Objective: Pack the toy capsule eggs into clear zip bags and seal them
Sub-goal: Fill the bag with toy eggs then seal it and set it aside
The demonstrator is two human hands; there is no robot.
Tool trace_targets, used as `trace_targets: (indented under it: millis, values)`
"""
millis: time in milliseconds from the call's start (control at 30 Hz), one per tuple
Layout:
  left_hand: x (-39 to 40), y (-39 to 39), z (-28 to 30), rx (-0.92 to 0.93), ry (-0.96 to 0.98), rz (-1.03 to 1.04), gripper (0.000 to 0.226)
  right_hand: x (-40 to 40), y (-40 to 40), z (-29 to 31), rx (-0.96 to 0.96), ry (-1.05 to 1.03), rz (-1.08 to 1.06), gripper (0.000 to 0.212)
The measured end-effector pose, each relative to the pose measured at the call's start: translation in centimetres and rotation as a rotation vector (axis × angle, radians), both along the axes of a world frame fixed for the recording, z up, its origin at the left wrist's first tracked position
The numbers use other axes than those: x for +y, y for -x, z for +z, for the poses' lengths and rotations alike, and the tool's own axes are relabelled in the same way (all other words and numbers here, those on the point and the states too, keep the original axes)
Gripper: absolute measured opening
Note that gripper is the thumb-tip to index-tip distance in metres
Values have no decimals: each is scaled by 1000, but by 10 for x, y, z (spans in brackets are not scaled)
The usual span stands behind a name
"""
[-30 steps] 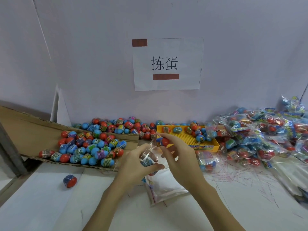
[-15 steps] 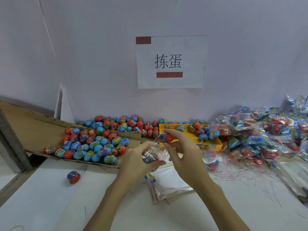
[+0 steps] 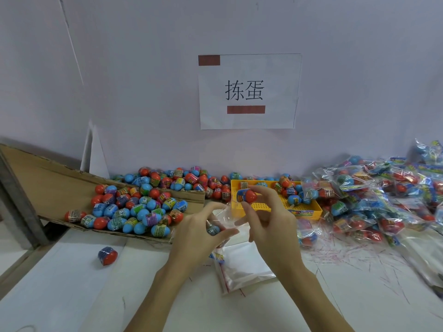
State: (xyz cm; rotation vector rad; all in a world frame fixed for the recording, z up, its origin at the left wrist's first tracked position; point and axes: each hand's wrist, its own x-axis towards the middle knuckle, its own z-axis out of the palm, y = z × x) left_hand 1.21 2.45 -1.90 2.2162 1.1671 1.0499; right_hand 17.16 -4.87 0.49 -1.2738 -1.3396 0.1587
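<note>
A stack of empty zip bags (image 3: 242, 269) lies flat on the white table (image 3: 72, 283). Above it, the left hand (image 3: 196, 233) grips a clear zip bag (image 3: 223, 218) containing one egg. The right hand (image 3: 268, 221) pinches a red-and-blue capsule egg (image 3: 247, 195) just above the bag mouth. Beyond sit the yellow tray (image 3: 263, 206) and loose eggs on cardboard (image 3: 48, 185).

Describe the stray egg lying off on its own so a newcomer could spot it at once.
Start at the slanted cardboard sheet on the left, piled with eggs. Drop below its lower edge onto the bare white table. The stray egg lies there alone, dark blue and red, touching nothing, while every other loose egg sits in a heap.
</note>
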Motion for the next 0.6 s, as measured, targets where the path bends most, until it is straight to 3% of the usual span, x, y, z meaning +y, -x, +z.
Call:
trace_targets:
  millis: [100, 233, 500, 600]
  values:
    - [-3, 0, 2, -29, -72, 24, 74, 1, 5, -3, 48, 16, -55, 23]
    - [-5, 2, 4, -21, -169, 72, 52, 3, 9, -8, 128, 81, -42, 23]
    - [-9, 0, 7, -25, -221, 35, 69, 2, 10, -1, 1, 79, -26, 32]
    - [-10, 0, 8, -20, -254, 32, 63, 1, 8, -1, -26, 89, -33, 28]
